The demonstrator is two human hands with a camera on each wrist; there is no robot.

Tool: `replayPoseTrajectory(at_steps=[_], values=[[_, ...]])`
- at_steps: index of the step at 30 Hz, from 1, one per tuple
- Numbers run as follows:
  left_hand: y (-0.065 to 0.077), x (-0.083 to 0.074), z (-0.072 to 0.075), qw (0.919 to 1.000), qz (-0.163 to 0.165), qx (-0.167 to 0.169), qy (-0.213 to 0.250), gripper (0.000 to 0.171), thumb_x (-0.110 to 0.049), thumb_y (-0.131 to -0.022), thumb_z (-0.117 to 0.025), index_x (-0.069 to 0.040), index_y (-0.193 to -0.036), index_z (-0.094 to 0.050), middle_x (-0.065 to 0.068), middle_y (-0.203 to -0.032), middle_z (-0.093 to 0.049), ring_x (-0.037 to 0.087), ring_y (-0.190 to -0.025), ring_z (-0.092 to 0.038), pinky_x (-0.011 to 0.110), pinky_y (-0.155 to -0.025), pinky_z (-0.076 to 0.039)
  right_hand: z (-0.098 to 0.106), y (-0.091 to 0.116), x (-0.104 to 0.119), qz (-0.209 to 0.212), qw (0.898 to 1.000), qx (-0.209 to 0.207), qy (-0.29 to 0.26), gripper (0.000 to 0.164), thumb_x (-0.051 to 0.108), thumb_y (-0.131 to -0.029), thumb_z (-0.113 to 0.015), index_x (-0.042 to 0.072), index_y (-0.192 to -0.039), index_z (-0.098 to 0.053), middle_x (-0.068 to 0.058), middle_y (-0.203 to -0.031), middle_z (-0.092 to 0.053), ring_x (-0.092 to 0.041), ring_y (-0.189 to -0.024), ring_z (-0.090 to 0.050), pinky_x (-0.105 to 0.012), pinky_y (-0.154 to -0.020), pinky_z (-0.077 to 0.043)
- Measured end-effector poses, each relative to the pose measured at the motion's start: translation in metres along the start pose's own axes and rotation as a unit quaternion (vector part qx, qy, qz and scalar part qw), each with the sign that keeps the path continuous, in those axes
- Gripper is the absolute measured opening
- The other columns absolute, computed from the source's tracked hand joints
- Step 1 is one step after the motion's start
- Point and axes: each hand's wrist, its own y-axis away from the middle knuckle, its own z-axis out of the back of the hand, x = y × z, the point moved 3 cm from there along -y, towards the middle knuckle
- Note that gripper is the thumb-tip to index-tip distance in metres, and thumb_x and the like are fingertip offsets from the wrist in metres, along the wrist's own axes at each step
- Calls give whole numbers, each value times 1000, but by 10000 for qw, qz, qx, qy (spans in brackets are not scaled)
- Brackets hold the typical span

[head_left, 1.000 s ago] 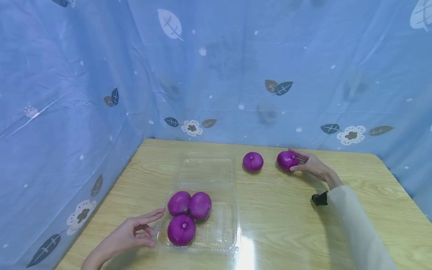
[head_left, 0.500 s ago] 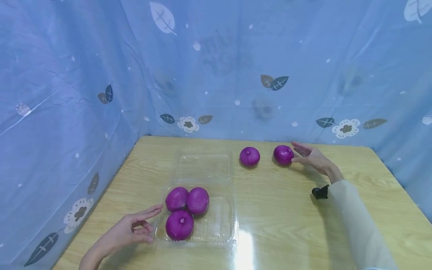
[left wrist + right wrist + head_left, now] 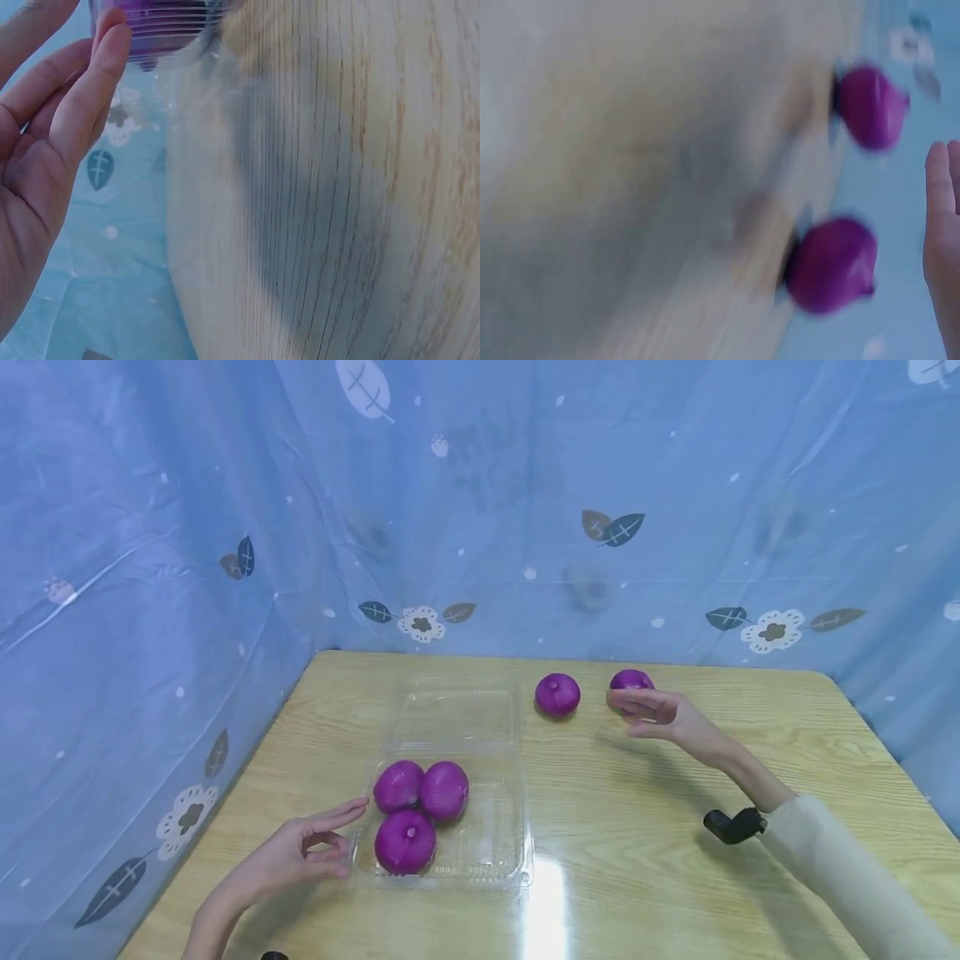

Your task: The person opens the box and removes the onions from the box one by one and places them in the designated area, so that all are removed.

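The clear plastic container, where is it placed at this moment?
In the head view, the clear plastic container lies open on the table, slightly left of centre, just right of the left hand; three purple onions sit in its near half.

Glossy onions [image 3: 405,843], plastic container [image 3: 489,835]

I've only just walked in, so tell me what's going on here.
A person's left hand is beside an open clear box, which holds three onions toward its left side. Two more onions sit on the table near its far edge. The right hand, holding nothing, hovers in front of the right one.
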Motion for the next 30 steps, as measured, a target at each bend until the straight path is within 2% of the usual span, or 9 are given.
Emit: replayPoseTrajectory(at_steps=[4, 6, 7, 10, 13, 15, 22, 26, 30], values=[[0, 0, 0, 10000, -50, 36, 12, 71, -8, -85, -71, 10, -142, -34, -20, -146, -38, 10, -97, -61, 26, -85, -54, -36, 2, 6, 69, 9957, 897, -223, 55, -7, -88, -61, -10, -139, -39, -12, -145, -45, -17, -131, -44, -39, -104, -39], [1, 0, 0, 10000, -52, 50, 49, 70, -7, -85, -70, 11, -142, -33, -21, -146, -38, 11, -98, -61, 26, -85, -54, -55, 0, 10, 179, 9902, 1357, -287, 55, -8, -86, -63, -12, -136, -41, -18, -144, -44, -20, -132, -42, -39, -105, -37], [1, 0, -1, 9999, -59, 56, 88, 70, -6, -85, -70, 11, -142, -33, -26, -143, -37, 10, -97, -61, 26, -85, -54, -64, -2, 12, 195, 9867, 1586, -285, 55, -8, -85, -64, -12, -136, -42, -21, -144, -42, -19, -132, -43, -39, -106, -36], [0, 0, -1, 9998, -79, 80, 188, 70, -6, -85, -70, 12, -142, -32, -28, -142, -37, 11, -97, -61, 27, -85, -54, -88, -11, 17, 320, 9732, 2261, -288, 55, -6, -83, -68, -11, -134, -46, -22, -143, -43, -21, -133, -42, -41, -108, -35], [-1, 0, -1, 9997, -134, 87, 170, 70, -5, -85, -70, 13, -141, -32, -28, -142, -37, 10, -97, -61, 27, -85, -54, -108, -25, 20, 280, 9609, 2742, -247, 54, -5, -82, -70, -8, -133, -50, -18, -142, -46, -23, -132, -43, -40, -109, -34], [-2, 1, -1, 9997, -155, 101, 146, 71, -5, -85, -71, 13, -141, -32, -28, -143, -37, 10, -96, -61, 27, -84, -55, -118, -36, 22, 220, 9554, 2939, -212, 55, -4, -81, -71, -7, -132, -51, -17, -142, -47, -24, -132, -44, -39, -110, -33], [-1, 3, 1, 9994, -219, 112, 243, 70, -3, -84, -70, 15, -140, -32, -27, -144, -36, 9, -96, -61, 26, -85, -54, -146, -91, 21, 177, 9366, 3499, -65, 55, -12, -78, -70, -12, -129, -50, -27, -142, -41, -23, -134, -40, -35, -113, -29], [-1, 3, -1, 9986, -283, 174, 399, 70, -1, -84, -69, 15, -140, -30, -25, -146, -36, 9, -96, -61, 27, -84, -55, -157, -112, 20, 189, 9267, 3753, 66, 54, -17, -77, -67, -11, -128, -51, -22, -144, -41, -19, -137, -36, -32, -114, -25], [-2, 1, -3, 9984, -358, 156, 397, 70, -1, -84, -69, 14, -140, -31, -23, -147, -34, 10, -94, -62, 27, -85, -54, -170, -126, 19, 191, 9122, 4086, 258, 53, -16, -77, -68, -10, -128, -53, -16, -145, -42, -18, -138, -34, -32, -115, -22]])
